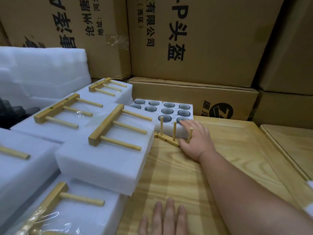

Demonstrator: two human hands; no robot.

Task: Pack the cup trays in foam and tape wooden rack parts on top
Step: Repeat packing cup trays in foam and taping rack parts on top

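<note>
Head view: at nine o'clock we see several foam packs point(105, 160) already topped with taped wooden rack parts point(116, 128). At twelve o'clock one open cup tray point(169, 131) remains uncovered. Our right hand point(194, 139) rests spread against it, touching an upright rack part point(171, 135), gripping nothing. Our left hand point(166, 217) lies flat, empty.

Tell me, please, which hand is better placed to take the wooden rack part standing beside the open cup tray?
Probably the right hand: it already lies against the rack part and the foam cup tray. The left hand rests flat on the table, much nearer the person.
</note>
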